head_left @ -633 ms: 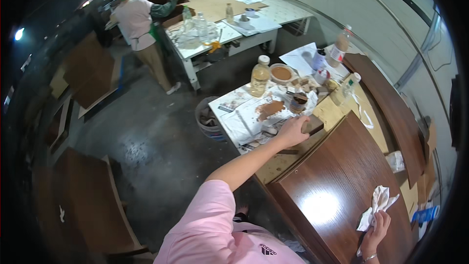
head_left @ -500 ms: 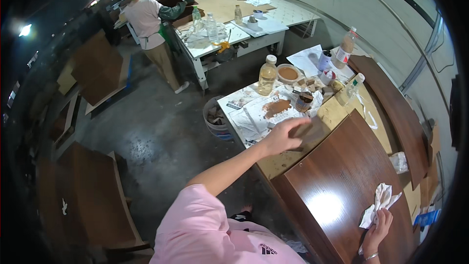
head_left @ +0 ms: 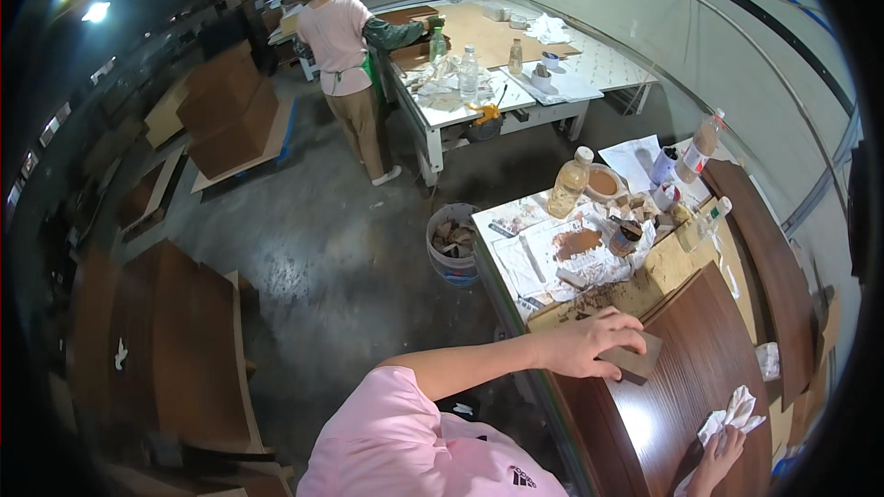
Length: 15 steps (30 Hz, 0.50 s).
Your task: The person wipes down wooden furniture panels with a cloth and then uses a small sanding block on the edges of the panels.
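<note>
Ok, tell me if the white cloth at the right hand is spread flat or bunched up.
Bunched up: the white cloth stands in creased peaks at the right hand.

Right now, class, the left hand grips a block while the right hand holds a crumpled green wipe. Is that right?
Not quite: the crumpled wipe in the right hand is white, not green, as the head view shows. The left hand does grip a block.

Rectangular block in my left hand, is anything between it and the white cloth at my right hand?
Nothing visible: the left hand grips the rectangular block, and only the wood-grain panel shows between it and the white cloth.
</note>
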### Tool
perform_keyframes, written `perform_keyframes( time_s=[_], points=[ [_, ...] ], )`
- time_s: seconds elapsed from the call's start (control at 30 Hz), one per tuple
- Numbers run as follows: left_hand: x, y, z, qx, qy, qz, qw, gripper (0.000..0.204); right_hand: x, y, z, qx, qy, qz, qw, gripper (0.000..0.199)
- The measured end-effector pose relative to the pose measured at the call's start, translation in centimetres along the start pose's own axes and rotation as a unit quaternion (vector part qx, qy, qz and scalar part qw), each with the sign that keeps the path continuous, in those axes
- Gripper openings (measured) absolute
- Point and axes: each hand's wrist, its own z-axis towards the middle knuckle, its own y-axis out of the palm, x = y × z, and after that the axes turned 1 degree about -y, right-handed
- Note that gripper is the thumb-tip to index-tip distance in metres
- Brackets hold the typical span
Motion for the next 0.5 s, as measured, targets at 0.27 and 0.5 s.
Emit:
perform_keyframes(
  time_s=[0.27, 0.5],
  points=[
    [-2.8, -1.9, -0.9, -0.097, 0.17, -0.122, 0.973, 0.067, -12.7, 1.9, 0.0, 0.071, -0.036, -0.167, 0.983, 0.043],
    [-9.8, -0.3, 10.5, -0.058, 0.236, -0.059, 0.968, 0.063, -15.6, 1.7, 1.0, 0.075, 0.0, -0.178, 0.981, 0.044]
  ],
)
